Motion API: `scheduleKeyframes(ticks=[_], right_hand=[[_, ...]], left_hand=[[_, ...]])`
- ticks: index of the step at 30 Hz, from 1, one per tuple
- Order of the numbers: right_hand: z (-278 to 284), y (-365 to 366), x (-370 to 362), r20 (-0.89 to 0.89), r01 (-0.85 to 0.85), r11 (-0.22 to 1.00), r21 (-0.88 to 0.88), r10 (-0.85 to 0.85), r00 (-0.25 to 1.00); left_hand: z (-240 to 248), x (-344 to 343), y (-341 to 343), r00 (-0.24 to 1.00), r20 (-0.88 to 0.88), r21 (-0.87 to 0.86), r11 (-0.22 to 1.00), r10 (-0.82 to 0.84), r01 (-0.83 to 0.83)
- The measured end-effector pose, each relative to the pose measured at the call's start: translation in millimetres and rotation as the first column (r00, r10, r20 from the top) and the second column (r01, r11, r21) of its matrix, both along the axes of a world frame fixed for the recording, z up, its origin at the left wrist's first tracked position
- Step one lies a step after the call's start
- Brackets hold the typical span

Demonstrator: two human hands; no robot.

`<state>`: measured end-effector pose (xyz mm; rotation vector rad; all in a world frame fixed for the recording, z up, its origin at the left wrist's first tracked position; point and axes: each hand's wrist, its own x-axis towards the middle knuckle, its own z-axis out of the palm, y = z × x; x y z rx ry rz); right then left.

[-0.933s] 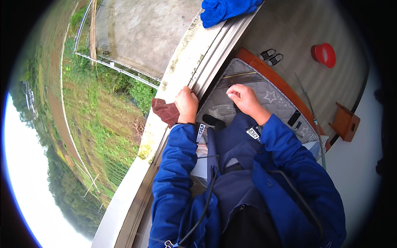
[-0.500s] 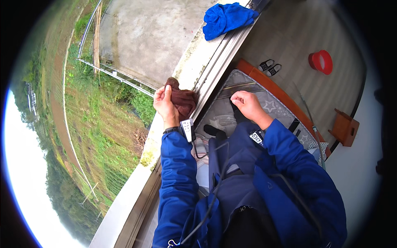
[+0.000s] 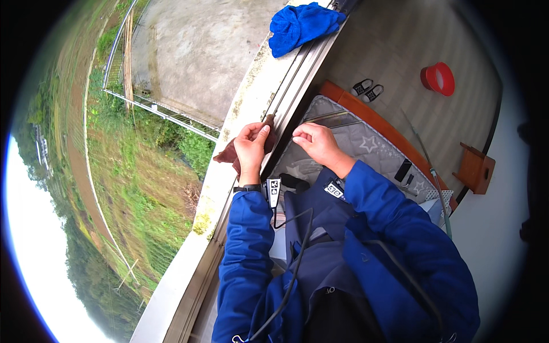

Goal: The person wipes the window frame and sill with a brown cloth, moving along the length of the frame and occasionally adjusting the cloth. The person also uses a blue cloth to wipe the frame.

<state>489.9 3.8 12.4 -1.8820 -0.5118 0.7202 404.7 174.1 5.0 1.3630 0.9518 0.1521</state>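
My left hand [image 3: 251, 142] grips a dark red-brown cloth [image 3: 229, 154] and presses it onto the window sill track [image 3: 286, 86]. The cloth hangs over the pale outer ledge [image 3: 240, 114]. My right hand [image 3: 313, 142] rests just inside the track, fingers curled against the frame edge above a grey quilted mat [image 3: 349, 143]; I see nothing in it. Both arms are in blue sleeves. A black band sits on my left wrist.
A blue cloth [image 3: 300, 24] lies on the sill farther along. Inside are a wooden bed frame [image 3: 377, 121], black slippers [image 3: 366, 88], a red basin [image 3: 438, 78], a small wooden stool [image 3: 474, 167]. Outside, far below, are concrete ground, a railing and grass.
My left hand has slid the brown cloth forward along the sill track, away from my body. My right hand has moved up with it beside the frame.
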Motion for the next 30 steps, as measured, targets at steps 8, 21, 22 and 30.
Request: scheduleKeyframes(ticks=[8,21,22,30], right_hand=[[-31.6,48.3,-12.8,0.058,0.141,0.988,-0.070,-0.137,0.989],[-70.2,18.7,-26.7,-0.222,0.134,0.990,0.034,-0.123,0.967],[-65.4,20.2,-27.2,-0.226,0.129,0.991,-0.018,-0.130,0.965],[-20.2,23.1,-37.2,0.132,0.111,0.979,0.169,-0.134,0.982]], left_hand=[[18.5,-30.4,29.5,0.992,0.116,0.241,0.968,0.041,-0.068],[-10.8,-31.0,32.7,0.966,-0.240,0.528,0.822,-0.096,0.213],[-7.3,-25.5,35.3,0.971,-0.230,0.440,0.883,-0.065,0.163],[11.9,-13.6,40.4,0.858,-0.411,0.653,0.557,-0.309,0.513]])
